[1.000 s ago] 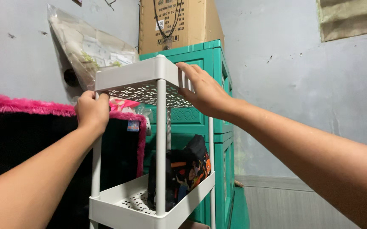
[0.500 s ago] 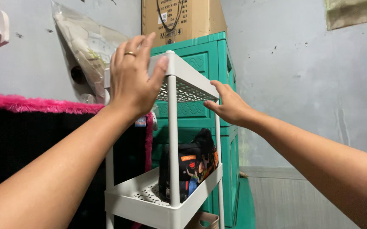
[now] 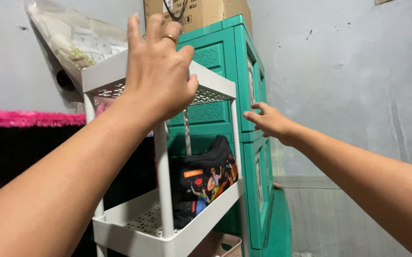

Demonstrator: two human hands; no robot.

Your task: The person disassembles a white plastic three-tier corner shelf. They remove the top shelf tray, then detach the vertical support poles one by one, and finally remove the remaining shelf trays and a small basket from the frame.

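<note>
Wall (image 3: 349, 85): grey, scuffed plaster, filling the right side and the far left corner behind everything else.

Cabinet (image 3: 244, 95): tall teal plastic drawer cabinet, standing against the wall directly behind the rack.

Rack (image 3: 163, 200): white plastic shelf rack with perforated trays and round posts; two tiers show, the upper at hand level, the lower near the bottom edge.

Cardboard box (image 3: 201, 12): brown, resting on top of the cabinet, cut off by the upper edge.

Plastic bag (image 3: 72, 40): clear and crumpled, hanging on the wall above the rack's left rear corner.

Pink trim (image 3: 25, 118): fluffy strip along the top of a dark surface to the left of the rack.

Black bag (image 3: 206, 183): small, printed with coloured figures, standing on the lower tray between the posts.

Basket (image 3: 218, 245): pale pinkish, only its rim visible beneath the lower tray.

Left hand (image 3: 160, 71): fingers spread and raised, palm laid over the front rim of the rack's top tray, not closed around it.

Right hand (image 3: 270, 121): open, fingers extended leftward, just beside the rack's right rear post; contact cannot be told.

Ring (image 3: 170, 37): gold band on one finger of the left hand.
</note>
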